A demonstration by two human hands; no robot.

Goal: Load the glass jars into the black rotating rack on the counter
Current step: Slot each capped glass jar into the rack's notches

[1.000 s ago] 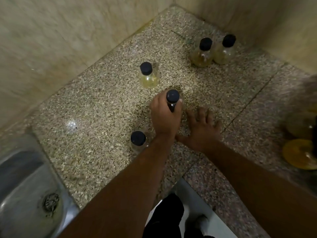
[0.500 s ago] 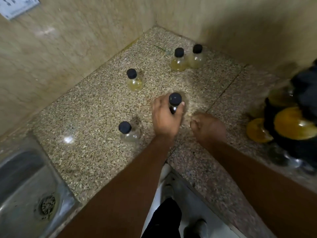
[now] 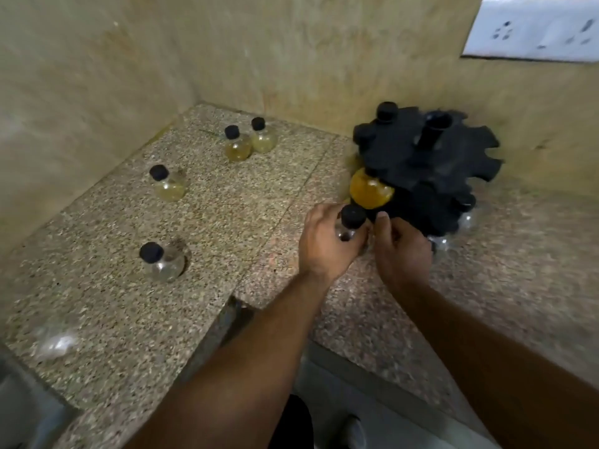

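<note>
Grips a clear jar in the left hand, just before the rack. Cannot tell grasp of the right hand, beside it. Risks knocking its amber jar if thrust crooked.

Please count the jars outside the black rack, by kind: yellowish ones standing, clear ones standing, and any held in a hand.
Yellowish jars on the counter: 3
Clear jar on the counter: 1
Held jar, in the left hand: 1
Total: 5
</note>
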